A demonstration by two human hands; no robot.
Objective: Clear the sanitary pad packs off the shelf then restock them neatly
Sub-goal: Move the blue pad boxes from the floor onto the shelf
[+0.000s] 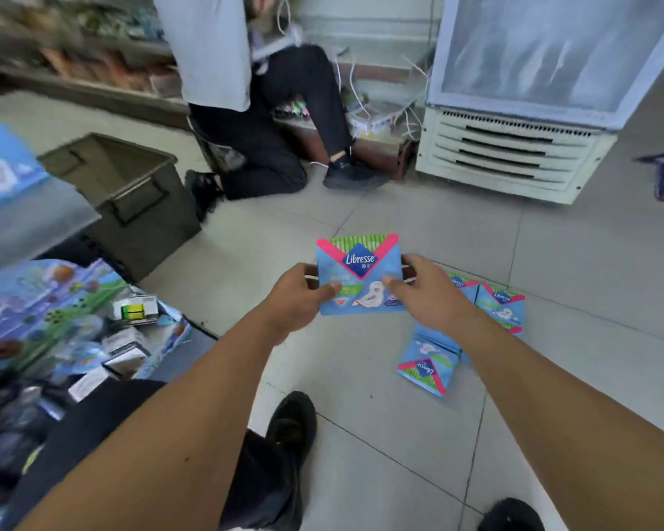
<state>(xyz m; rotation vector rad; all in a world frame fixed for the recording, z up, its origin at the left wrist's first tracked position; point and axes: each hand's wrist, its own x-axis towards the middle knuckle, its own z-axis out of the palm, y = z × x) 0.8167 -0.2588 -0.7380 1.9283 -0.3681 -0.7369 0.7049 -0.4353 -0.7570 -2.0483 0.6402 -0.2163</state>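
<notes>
Pale tiled shop floor (361, 208), more packs (495, 304) lying near my right foot. My left hand (296, 297) and right hand (426, 289) pinch one pad pack (359, 274) by its side edges, upright above the tiles; I should keep it square, label forward, for shelving.

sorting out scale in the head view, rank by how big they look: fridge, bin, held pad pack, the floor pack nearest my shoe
1. fridge
2. bin
3. held pack
4. floor pack

The two packs look like the same product; the held one sits nearer the camera, so that order is unsure.
</notes>
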